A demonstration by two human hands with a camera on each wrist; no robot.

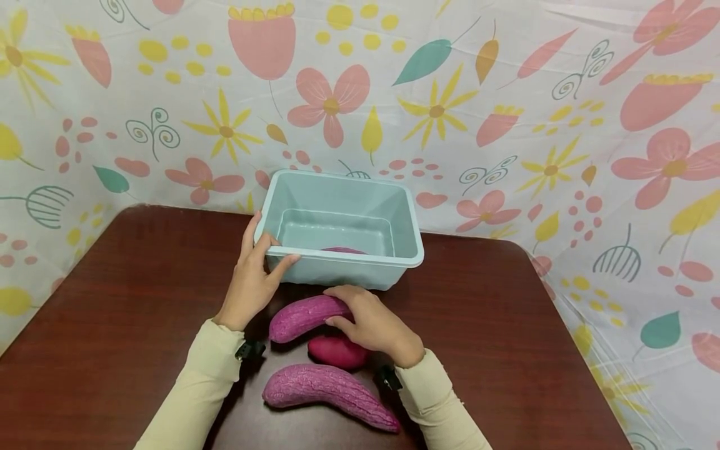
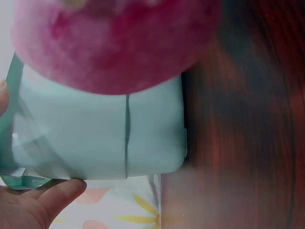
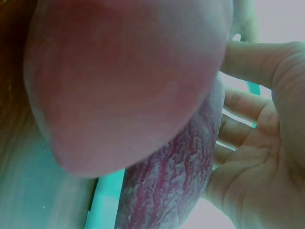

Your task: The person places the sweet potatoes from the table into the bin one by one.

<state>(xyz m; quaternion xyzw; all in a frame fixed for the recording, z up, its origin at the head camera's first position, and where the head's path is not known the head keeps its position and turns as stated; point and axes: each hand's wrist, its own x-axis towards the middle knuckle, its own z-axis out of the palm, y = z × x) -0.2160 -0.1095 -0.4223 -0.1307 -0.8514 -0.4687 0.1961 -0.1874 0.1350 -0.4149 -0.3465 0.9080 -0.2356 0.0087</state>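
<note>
My left hand (image 1: 250,284) grips the front left corner of a pale blue plastic bin (image 1: 349,272), fingers over the rim. With my right hand (image 1: 375,319) I hold the right end of a long, wrinkled purple vegetable (image 1: 300,317), thumb on the near side and fingers on the far side. Its ridged skin (image 3: 167,176) shows beside my palm in the right wrist view. Just below it on the table lies a smoother, shorter magenta vegetable (image 1: 337,352), partly covered by the right hand. A second long, curved purple vegetable (image 1: 323,387) lies nearest to me.
Inside the bin, a sliver of another purple item (image 1: 344,250) shows above the front rim. The bin stands at the back of the dark red-brown table (image 1: 140,300), against a flower-printed cloth (image 1: 450,75). Black wrist cameras sit at both cuffs.
</note>
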